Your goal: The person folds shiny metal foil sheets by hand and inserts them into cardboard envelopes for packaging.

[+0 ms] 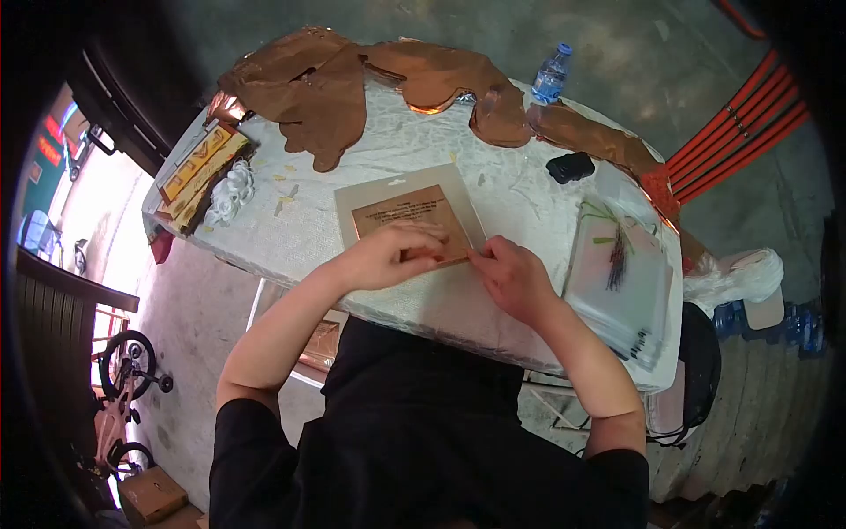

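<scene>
A clear plastic bag (354,190) with a hang hole lies on the table in front of me. Inside or on top of it sits a copper-coloured folded sheet (384,212) with black printed text. My left hand (395,256) rests over the lower part of the sheet, fingers bent loosely and laid on it, thumb apart. At the bag's lower right corner my right hand (514,279) is closed, thumb and forefinger pinching the edge. The fingertips partly hide what they pinch.
Brown foil balloons (326,101) spread along the table's far edge, beside a water bottle (552,74). Clear bags (614,282) are stacked at right, near a black object (570,167). A printed box (199,176) and crumpled white plastic (231,193) lie at left.
</scene>
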